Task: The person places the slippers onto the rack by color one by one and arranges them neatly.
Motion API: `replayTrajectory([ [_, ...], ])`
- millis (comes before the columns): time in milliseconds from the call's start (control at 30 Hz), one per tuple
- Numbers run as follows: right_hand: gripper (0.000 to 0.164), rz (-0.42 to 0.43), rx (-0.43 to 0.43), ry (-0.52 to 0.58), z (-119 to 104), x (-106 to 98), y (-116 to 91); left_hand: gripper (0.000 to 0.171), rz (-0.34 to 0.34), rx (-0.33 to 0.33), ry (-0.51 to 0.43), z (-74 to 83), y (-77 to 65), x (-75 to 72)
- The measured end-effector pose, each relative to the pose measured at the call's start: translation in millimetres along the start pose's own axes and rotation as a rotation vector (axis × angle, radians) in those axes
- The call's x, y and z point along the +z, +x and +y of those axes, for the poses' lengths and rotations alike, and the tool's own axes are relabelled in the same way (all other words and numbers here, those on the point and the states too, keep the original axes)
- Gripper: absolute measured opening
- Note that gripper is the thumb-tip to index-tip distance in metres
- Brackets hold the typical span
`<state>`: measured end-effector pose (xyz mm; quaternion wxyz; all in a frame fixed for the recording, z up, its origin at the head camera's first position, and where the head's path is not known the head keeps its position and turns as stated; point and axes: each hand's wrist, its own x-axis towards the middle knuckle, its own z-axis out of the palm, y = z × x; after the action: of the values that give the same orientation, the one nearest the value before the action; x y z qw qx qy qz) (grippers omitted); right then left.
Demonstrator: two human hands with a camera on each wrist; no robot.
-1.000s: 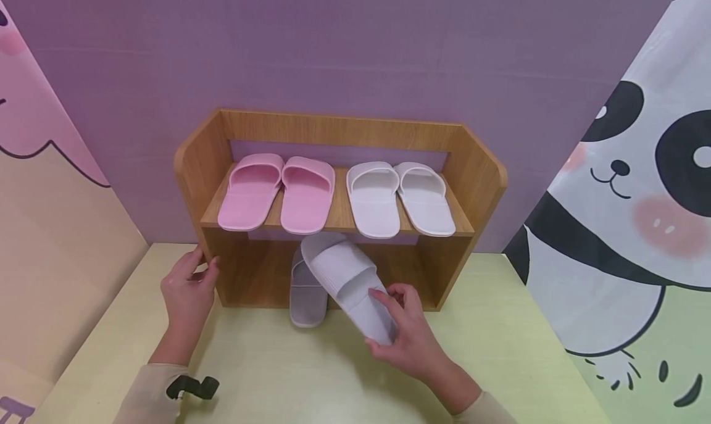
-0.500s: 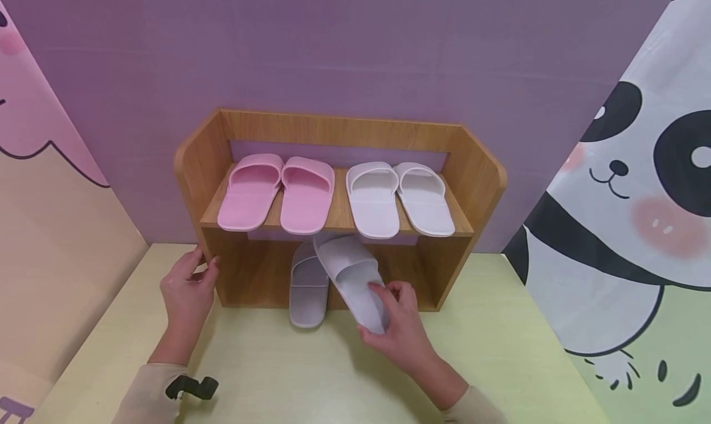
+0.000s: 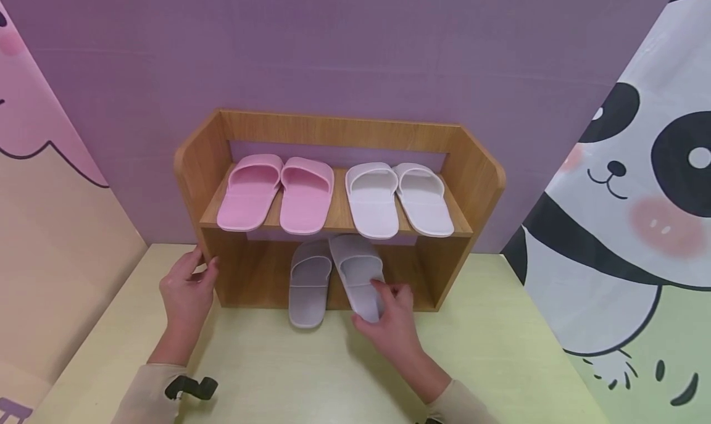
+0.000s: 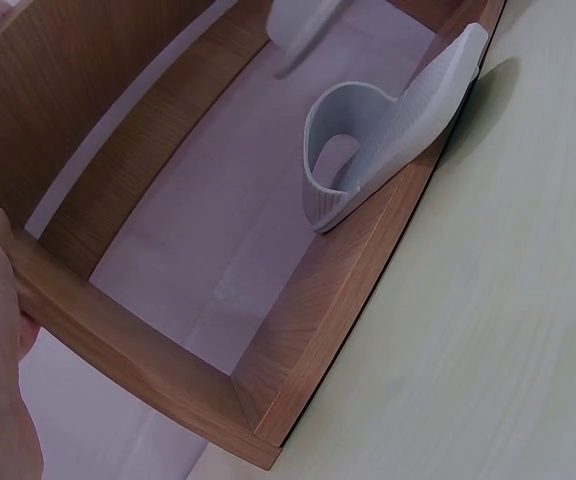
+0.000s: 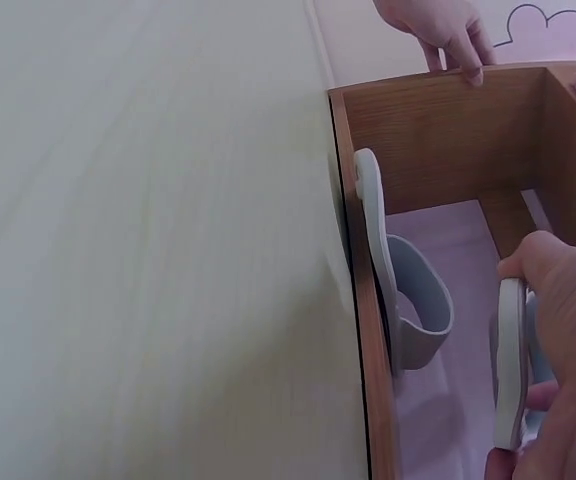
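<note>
My right hand (image 3: pixel 391 325) pinches a grey slipper (image 3: pixel 358 266) by its heel end, thumb on one edge and fingers on the other. Its toe reaches into the lower level of a wooden shoe rack (image 3: pixel 344 134). In the right wrist view the held slipper (image 5: pixel 510 365) hangs apart from the lower shelf. Its mate, another grey slipper (image 3: pixel 309 288), rests on that shelf just to the left, heel over the front edge. With thumb and fingers my left hand (image 3: pixel 189 285) grips the front edge of the rack's left side panel.
On the upper shelf stand a pair of pink slippers (image 3: pixel 307 195) at left and a pair of white slippers (image 3: pixel 373 202) at right. A purple wall (image 3: pixel 355 47) rises behind the rack. The pale table (image 3: pixel 278 374) extends in front.
My right hand has moved forward and slightly left, carrying the grey slipper deeper under the upper shelf and turning it straighter. The left hand has stayed on the side panel.
</note>
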<state>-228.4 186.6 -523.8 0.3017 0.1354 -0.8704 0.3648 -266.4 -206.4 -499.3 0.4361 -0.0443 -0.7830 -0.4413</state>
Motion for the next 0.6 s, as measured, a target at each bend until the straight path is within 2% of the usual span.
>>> replayTrajectory([
  [233, 0.07, -0.045, 0.121, -0.031, -3.6, 12.9, 4.9, 0.043, 0.013, 0.03, -0.005, -0.3, 1.3, -0.1],
  [600, 0.071, -0.053, 0.2, -0.13, -1.9, 30.8, 8.8, 0.043, 0.02, 0.03, -0.007, 0.0, 1.0, 0.6],
])
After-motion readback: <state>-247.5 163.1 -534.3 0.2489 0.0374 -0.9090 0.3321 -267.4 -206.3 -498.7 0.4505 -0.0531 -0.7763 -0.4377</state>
